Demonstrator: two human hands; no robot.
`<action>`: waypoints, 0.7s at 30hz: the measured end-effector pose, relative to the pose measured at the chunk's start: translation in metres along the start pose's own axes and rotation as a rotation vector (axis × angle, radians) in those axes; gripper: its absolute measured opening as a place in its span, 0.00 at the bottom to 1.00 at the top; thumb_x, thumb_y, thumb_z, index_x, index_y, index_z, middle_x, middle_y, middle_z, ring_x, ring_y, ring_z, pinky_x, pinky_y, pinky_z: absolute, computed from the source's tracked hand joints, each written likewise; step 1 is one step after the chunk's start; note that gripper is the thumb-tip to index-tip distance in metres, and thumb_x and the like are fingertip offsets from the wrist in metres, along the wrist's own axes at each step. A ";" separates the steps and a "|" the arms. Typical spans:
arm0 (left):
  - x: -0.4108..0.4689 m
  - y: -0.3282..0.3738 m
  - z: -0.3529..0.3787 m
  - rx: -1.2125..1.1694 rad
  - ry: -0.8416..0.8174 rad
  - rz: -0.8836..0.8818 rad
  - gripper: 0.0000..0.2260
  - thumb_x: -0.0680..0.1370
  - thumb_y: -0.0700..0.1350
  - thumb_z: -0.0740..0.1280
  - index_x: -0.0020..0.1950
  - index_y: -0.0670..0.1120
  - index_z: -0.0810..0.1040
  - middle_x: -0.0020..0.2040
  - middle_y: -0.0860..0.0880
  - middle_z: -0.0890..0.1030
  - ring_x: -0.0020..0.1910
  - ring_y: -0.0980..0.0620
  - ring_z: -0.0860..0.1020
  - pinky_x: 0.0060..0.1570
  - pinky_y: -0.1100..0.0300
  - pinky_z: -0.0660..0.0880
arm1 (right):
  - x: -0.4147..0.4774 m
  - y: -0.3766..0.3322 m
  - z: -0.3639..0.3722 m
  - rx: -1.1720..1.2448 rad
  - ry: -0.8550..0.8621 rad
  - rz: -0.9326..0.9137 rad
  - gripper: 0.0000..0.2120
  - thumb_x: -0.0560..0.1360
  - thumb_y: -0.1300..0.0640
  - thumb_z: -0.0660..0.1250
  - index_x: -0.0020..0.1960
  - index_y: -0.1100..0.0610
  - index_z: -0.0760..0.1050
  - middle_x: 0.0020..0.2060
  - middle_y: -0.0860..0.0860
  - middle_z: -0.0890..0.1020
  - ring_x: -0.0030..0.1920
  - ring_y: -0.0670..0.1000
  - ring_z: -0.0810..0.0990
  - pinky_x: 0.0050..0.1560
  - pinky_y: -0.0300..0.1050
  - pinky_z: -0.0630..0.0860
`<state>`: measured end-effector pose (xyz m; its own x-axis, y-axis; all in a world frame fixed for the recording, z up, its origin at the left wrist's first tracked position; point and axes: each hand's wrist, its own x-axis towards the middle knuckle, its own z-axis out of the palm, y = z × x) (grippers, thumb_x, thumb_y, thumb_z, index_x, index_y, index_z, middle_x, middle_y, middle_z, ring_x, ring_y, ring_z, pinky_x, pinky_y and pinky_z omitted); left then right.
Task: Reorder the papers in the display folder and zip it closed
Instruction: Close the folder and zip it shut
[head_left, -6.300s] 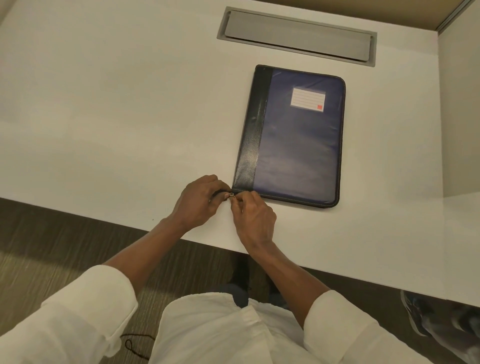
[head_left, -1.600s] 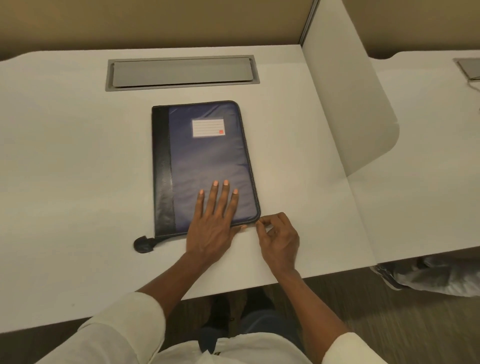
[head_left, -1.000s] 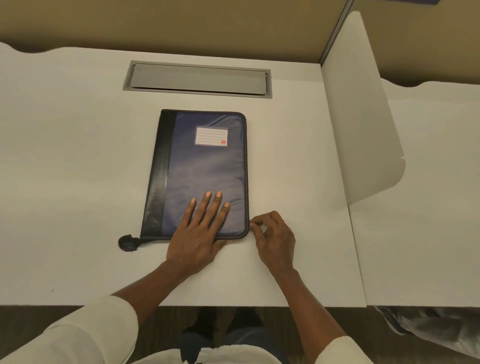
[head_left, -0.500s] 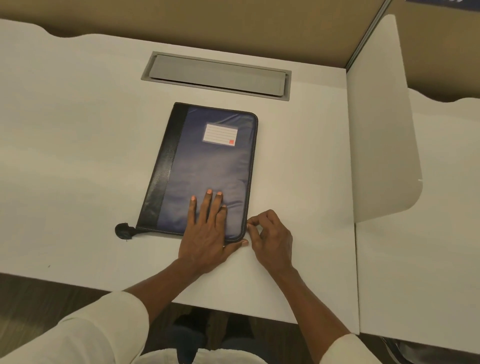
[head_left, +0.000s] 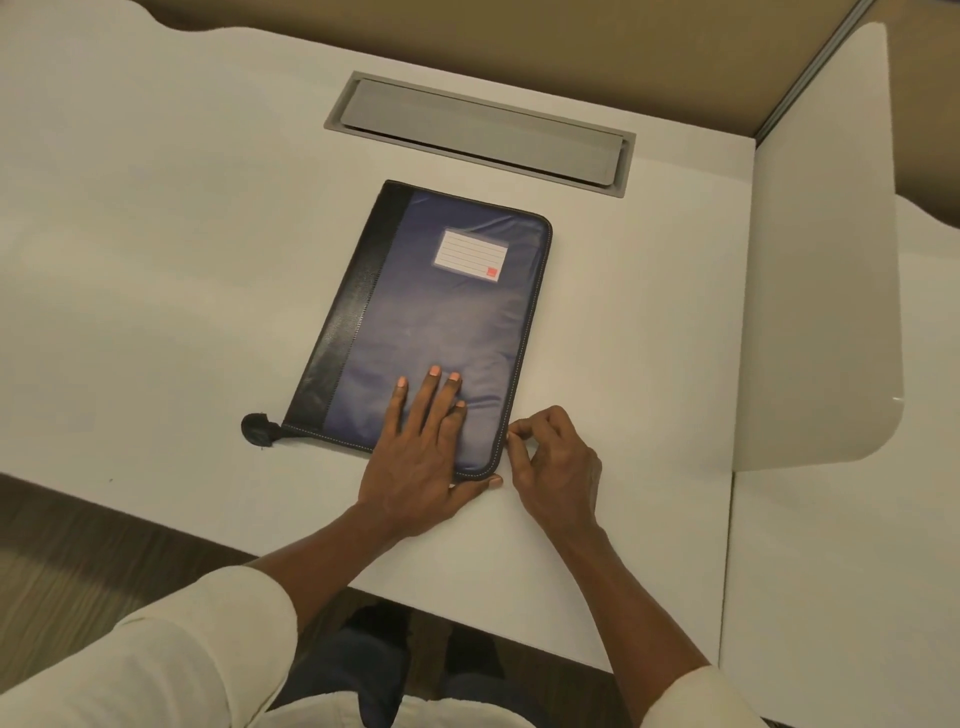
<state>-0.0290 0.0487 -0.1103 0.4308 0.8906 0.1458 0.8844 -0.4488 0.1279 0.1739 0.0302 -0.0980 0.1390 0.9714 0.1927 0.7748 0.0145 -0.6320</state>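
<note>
A closed blue folder (head_left: 431, 322) with a black spine strip on its left side lies flat on the white desk (head_left: 156, 234), a little turned, so its far end leans to the right. A white lined label (head_left: 470, 255) with a small red square sits on the cover near the far right corner. The left hand (head_left: 421, 452) lies flat and open on the near right part of the cover, fingers spread a little and pointing away, the thumb along the near right corner. The right hand (head_left: 553, 462) is just right of this corner; its fingers are curled and the thumb and forefinger pinch together at the right edge of the folder, where the zip runs. What they pinch is too small to see. A black tab (head_left: 257, 429) sticks out on the desk at the near left corner of the folder. Far behind the folder a grey cable flap (head_left: 478, 132) is set into the desk. A white divider (head_left: 821, 270) stands at the right.
</note>
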 end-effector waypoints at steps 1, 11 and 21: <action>0.000 0.000 0.000 0.000 0.006 -0.004 0.47 0.78 0.77 0.56 0.84 0.43 0.63 0.86 0.43 0.57 0.86 0.40 0.52 0.81 0.33 0.54 | 0.003 0.001 0.001 -0.001 0.004 0.001 0.04 0.77 0.56 0.75 0.45 0.53 0.80 0.45 0.45 0.79 0.30 0.45 0.77 0.29 0.34 0.69; -0.002 -0.001 0.002 0.017 0.013 -0.002 0.45 0.79 0.76 0.55 0.84 0.44 0.63 0.86 0.44 0.57 0.86 0.40 0.52 0.82 0.35 0.54 | 0.015 0.004 0.002 0.010 0.004 0.024 0.05 0.76 0.57 0.76 0.44 0.52 0.80 0.45 0.44 0.79 0.30 0.45 0.76 0.30 0.36 0.69; -0.003 -0.001 0.001 0.005 0.032 -0.012 0.46 0.79 0.76 0.55 0.85 0.44 0.62 0.86 0.44 0.57 0.86 0.40 0.53 0.82 0.35 0.55 | 0.032 0.006 0.004 -0.010 0.016 0.028 0.05 0.77 0.56 0.75 0.45 0.51 0.80 0.45 0.44 0.79 0.32 0.47 0.77 0.31 0.40 0.70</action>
<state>-0.0311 0.0465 -0.1120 0.4141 0.8932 0.1753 0.8905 -0.4374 0.1252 0.1806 0.0621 -0.0987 0.1708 0.9674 0.1871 0.7769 -0.0154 -0.6295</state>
